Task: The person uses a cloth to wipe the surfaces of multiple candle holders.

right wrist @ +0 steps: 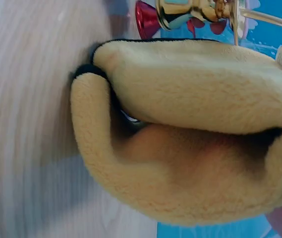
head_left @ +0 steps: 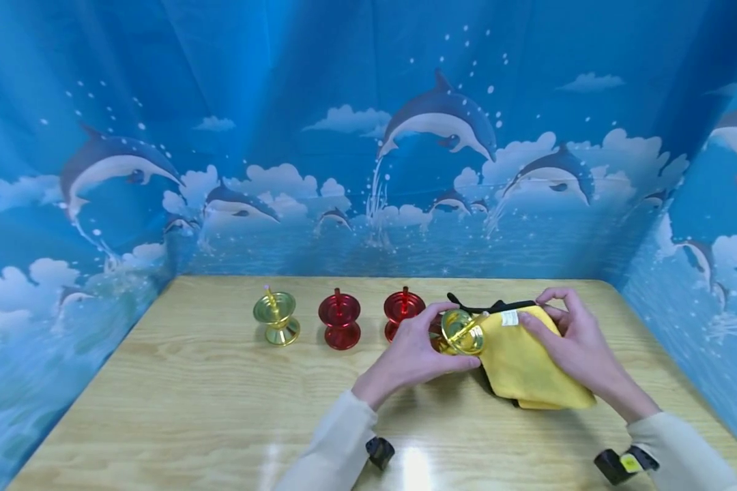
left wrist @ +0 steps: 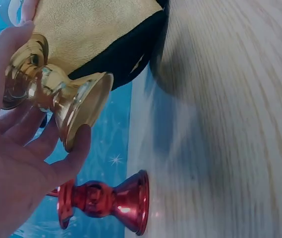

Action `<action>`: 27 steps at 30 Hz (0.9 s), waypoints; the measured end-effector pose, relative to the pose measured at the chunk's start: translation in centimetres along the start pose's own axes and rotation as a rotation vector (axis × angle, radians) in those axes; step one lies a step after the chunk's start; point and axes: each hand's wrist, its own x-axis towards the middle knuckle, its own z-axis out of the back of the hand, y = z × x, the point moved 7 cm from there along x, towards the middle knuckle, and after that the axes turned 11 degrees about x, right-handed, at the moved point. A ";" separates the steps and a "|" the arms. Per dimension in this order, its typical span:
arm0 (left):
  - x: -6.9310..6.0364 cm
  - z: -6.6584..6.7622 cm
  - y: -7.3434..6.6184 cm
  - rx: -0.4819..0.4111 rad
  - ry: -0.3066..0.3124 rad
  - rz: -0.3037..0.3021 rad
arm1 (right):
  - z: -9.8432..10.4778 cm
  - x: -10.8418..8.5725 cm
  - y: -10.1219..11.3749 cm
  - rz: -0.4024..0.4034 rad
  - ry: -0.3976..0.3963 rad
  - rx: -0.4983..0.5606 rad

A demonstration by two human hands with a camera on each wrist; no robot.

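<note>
My left hand grips a shiny gold goblet-shaped lamp holder, tilted, with a thin stick rising from its dish. In the left wrist view its flared foot points toward the table, and the fingers curl round the stem and foot. My right hand pinches a folded yellow plush cloth with black edging and a white tag. The cloth is right beside the gold holder; whether they touch is unclear. In the right wrist view, the folded cloth covers most of the right hand.
Along the back of the wooden table stand another gold holder and two red holders, one left and one nearer my left hand. A blue dolphin-print curtain borders the table behind and at the sides.
</note>
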 end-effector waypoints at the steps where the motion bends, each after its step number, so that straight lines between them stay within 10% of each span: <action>1: -0.1 0.1 0.0 0.007 0.004 -0.001 | -0.2 0.0 0.0 -0.008 -0.001 0.022; 9: -0.8 0.5 -0.2 0.052 0.041 0.012 | -2.1 -0.2 1.2 0.080 -0.021 -0.042; 27: -1.5 1.1 0.0 0.140 0.049 0.007 | -3.3 -0.2 0.1 -0.168 0.067 0.224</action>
